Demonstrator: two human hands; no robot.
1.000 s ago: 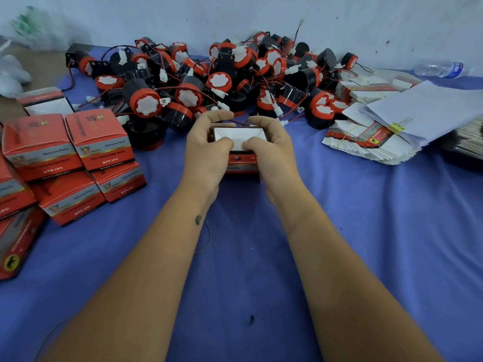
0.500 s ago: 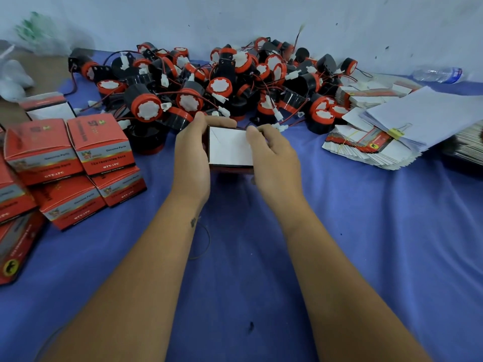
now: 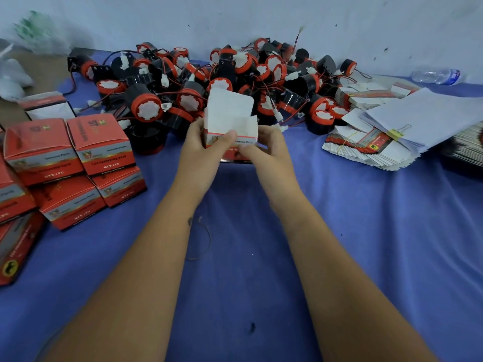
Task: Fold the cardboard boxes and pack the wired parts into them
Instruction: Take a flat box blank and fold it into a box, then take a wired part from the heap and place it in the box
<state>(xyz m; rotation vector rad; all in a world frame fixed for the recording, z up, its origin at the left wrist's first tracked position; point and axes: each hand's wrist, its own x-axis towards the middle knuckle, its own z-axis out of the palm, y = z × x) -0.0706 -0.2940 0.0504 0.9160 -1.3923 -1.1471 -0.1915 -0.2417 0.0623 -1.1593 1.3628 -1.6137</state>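
At far left, packed red boxes [image 3: 70, 163] sit stacked on the blue cloth [image 3: 379, 231], lids shut, so their contents cannot be seen; behind them one more box [image 3: 48, 107] stands with its white inside showing, and what it holds, if anything, is hidden. Toward the middle, the left hand [image 3: 202, 152] grips the left side of the carton being folded [image 3: 231, 126], its thumb curled across the printed front panel. The carton is held upright just above the cloth, mouth upward, with its white lid flap [image 3: 230, 103] standing up on the far side and the smaller flaps still loose; whether a part is already inside cannot be told from this angle. The right hand [image 3: 269, 152] pinches the carton's lower right front, fingers curled against the red panel. Directly behind the carton, away from the person, lies the heap of wired parts [image 3: 235, 79], black and red drums with white connectors and thin red leads tangled together. Both hands are about equally near that heap, so either could reach straight forward over the open top. Further right lies a stack of flat unfolded cartons [image 3: 366, 150], partly under a clipped sheaf of white paper [image 3: 431, 116], with a plastic bottle [image 3: 435, 75] lying by the wall.
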